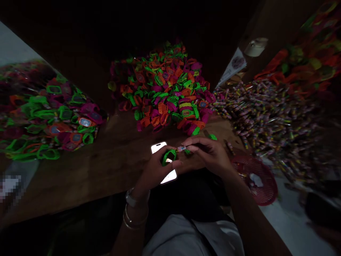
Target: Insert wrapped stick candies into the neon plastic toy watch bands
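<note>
- My left hand (154, 170) grips a green toy watch (165, 156), thumb and fingers closed on its looped band, above a wooden table (106, 167).
- My right hand (215, 156), just beside it, pinches a small wrapped tube (182, 148) between thumb and fingertips, the tube angled toward the watch; in this dim light I cannot be sure whether its tip touches the band.
- A lit phone (168, 177) lies beneath my left grip, its bright screen showing on both sides of the hand.
- A loose green piece (212, 137) rests on the tabletop just beyond my right hand.
- Straight ahead of both hands rises a heap of toy watches (165, 92) in green, orange, pink and yellow.
- Well to the left of my grip sits a second pile of watches (58, 113) in similar colours.
- To the right of my grip, a mass of wrapped tubes (266, 110) spreads outward.
- A red basket (262, 199) stands beside my right forearm, a white scrap (256, 180) inside.
- Thin bangles (130, 222) circle my left wrist.
</note>
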Available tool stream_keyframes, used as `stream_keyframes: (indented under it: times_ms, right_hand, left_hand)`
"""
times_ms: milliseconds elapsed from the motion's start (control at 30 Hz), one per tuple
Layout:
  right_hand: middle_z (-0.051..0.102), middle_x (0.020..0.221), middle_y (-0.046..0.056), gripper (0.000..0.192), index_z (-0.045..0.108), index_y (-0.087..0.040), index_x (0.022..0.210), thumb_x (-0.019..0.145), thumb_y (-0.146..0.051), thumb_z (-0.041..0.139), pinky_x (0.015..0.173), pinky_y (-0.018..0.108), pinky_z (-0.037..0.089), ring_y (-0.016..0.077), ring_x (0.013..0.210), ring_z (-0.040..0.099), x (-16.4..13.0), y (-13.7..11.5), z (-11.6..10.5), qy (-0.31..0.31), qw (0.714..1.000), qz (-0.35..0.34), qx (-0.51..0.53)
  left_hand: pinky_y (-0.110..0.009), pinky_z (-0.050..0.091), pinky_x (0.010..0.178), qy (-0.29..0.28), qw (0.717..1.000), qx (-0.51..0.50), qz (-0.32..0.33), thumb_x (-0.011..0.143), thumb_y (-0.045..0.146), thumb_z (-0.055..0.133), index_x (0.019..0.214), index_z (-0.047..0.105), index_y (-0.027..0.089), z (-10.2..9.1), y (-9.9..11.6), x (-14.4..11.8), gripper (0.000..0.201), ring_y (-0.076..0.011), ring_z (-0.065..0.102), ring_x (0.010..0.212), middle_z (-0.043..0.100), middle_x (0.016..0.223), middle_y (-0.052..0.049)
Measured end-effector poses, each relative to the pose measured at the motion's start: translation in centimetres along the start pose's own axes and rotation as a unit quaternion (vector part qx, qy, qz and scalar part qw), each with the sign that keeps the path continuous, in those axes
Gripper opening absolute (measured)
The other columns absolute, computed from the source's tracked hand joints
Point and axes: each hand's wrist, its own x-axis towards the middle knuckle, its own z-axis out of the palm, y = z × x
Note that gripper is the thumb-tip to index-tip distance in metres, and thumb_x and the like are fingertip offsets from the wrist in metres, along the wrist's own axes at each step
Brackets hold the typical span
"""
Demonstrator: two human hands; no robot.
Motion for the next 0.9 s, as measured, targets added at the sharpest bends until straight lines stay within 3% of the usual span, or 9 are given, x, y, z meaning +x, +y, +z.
stream_keyframes:
  times_ms: [167,333,500,633,700,800,833,900]
  right_hand:
    - [0.075,0.089,0.004,0.009,0.075,-0.022,0.085,0.084,-0.028,0.068,0.079,0.03,0.057,0.017,0.087,0.071,-0.2,0.6,-0.2,-0.014,1.0,-0.027,-0.001]
    - [0.075,0.094,0.005,0.019,0.074,-0.023,0.09,0.088,-0.016,0.056,0.081,0.031,0.058,0.0163,0.09,0.071,-0.5,1.2,0.0,-0.037,0.994,-0.083,-0.067]
    - [0.075,0.095,0.007,0.03,0.073,-0.023,0.097,0.089,-0.01,0.048,0.077,0.034,0.058,0.0196,0.09,0.069,-0.8,0.9,1.1,-0.035,0.962,-0.174,-0.208]
    - [0.076,0.091,0.008,0.03,0.074,-0.023,0.098,0.089,-0.01,0.049,0.075,0.035,0.059,0.021,0.085,0.071,-0.9,0.9,1.7,-0.072,0.947,-0.178,-0.259]
    - [0.073,0.112,0.009,0.034,0.069,-0.026,0.118,0.09,-0.014,0.054,0.087,0.037,0.058,0.0223,0.104,0.069,-0.9,1.2,1.5,-0.093,0.956,-0.147,-0.236]
    - [0.049,0.149,0.008,0.055,0.049,-0.03,0.143,0.089,-0.026,0.062,0.108,0.043,0.046,0.0244,0.136,0.048,-1.0,1.8,0.8,-0.04,0.974,-0.09,-0.202]
    - [0.045,0.152,0.008,0.056,0.047,-0.031,0.144,0.089,-0.028,0.062,0.111,0.045,0.042,0.0244,0.139,0.045,-1.2,2.1,0.5,-0.012,0.979,-0.073,-0.19]
    - [0.052,0.147,0.008,0.05,0.051,-0.031,0.14,0.091,-0.03,0.059,0.111,0.047,0.042,0.024,0.134,0.05,-1.6,2.8,0.1,0.037,0.984,-0.048,-0.166]
  left_hand:
    - [-0.027,0.044,0.073,-0.023,0.999,0.021,0.002,0.07,0.031,0.073,0.09,0.063,0.02,-0.1,-0.1,0.1,0.025,-0.0165,0.057,0.079,0.064,0.084,0.0]
    - [-0.025,0.041,0.064,-0.028,0.999,0.016,-0.013,0.073,0.035,0.069,0.086,0.062,0.019,0.0,-0.3,0.2,0.021,-0.0144,0.053,0.071,0.061,0.079,0.0]
    - [-0.022,0.032,0.049,-0.002,0.995,-0.075,-0.06,0.077,0.046,0.064,0.082,0.062,0.018,0.9,-1.4,0.0,0.029,-0.0094,0.042,0.054,0.055,0.066,0.002]
    - [-0.018,0.03,0.044,-0.006,0.989,-0.099,-0.11,0.073,0.048,0.071,0.077,0.063,0.016,0.8,-2.7,-0.5,0.033,-0.0079,0.043,0.05,0.057,0.064,0.002]
    - [-0.018,0.035,0.043,0.014,0.99,-0.082,-0.114,0.076,0.046,0.069,0.076,0.065,0.016,-1.1,-2.5,-0.5,0.03,-0.0096,0.05,0.051,0.061,0.065,0.0]
    - [-0.024,0.052,0.056,0.121,0.99,-0.061,-0.035,0.088,0.054,0.048,0.083,0.068,0.018,-7.1,-0.8,-0.2,0.041,-0.018,0.065,0.077,0.068,0.079,-0.007]
    - [-0.027,0.056,0.066,0.168,0.983,-0.077,0.007,0.091,0.059,0.039,0.086,0.068,0.019,-9.5,-0.1,-0.1,0.05,-0.0197,0.067,0.09,0.07,0.086,-0.008]
    - [-0.033,0.055,0.084,0.241,0.958,-0.14,0.072,0.089,0.071,0.026,0.09,0.066,0.021,-13.9,0.7,-0.1,0.064,-0.0216,0.064,0.109,0.071,0.097,-0.01]
